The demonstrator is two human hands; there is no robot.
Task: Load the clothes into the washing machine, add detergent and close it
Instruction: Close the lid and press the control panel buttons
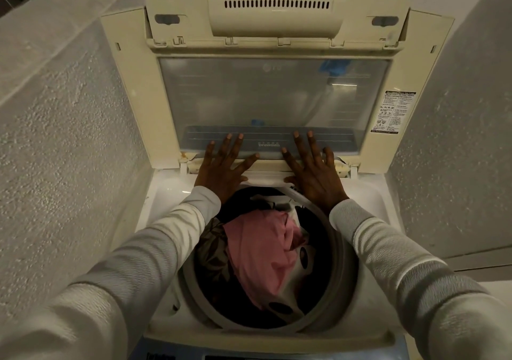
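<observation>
- While the cream, glass-panelled washing-machine lid [274, 94] stands raised, its lower edge is touched by left hand [224, 166] and right hand [313, 168], fingers straight, nothing gripped.
- Crumpled pink garment [266, 251] is seen inside round grey-rimmed drum [345, 282].

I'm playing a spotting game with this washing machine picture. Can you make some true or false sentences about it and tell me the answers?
1. The washing machine lid stands open. True.
2. The left hand and the right hand both lie flat on the lid. True.
3. The machine is empty. False: clothes lie in the drum, with a pink garment on top.
4. One hand holds a detergent bottle. False: both hands hold nothing, and no bottle shows.
</observation>
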